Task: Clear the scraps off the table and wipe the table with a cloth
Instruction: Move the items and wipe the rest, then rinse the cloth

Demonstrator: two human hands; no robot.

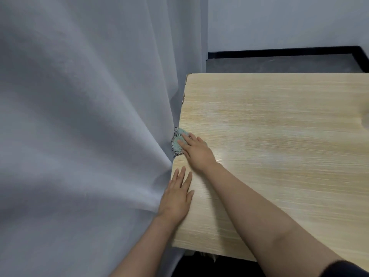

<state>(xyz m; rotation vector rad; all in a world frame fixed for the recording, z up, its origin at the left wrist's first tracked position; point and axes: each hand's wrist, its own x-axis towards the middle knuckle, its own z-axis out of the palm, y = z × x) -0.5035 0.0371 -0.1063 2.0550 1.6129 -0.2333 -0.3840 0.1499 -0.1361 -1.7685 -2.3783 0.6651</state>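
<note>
Pale grey curtain (79, 116) hangs in heavy folds against the left edge of your light wood-grain desk (279, 126), with a white wall and a dark skirting board beyond the far edge. Your right hand (196, 151) reaches across your body and lies flat on a small teal cloth (178, 143), fingers straight and spread, pressing it down on the desk right at the left edge, where the cloth touches the curtain; judging by that placement, you are wiping out to the very border of the surface. Part of the cloth shows a dark woven trim, and most of the rest is hidden under your palm. Your left hand (176, 196) rests just nearer to you on the same edge, fingers extended and flat on the wood, holding nothing; it seems placed there to steady you, or to keep the curtain back from the surface while you wipe. No scraps show on the visible part of the desk, so that step looks finished and the wiping is under way. A faint sheen near your right wrist may be dampness or only reflected light; you cannot tell which.
</note>
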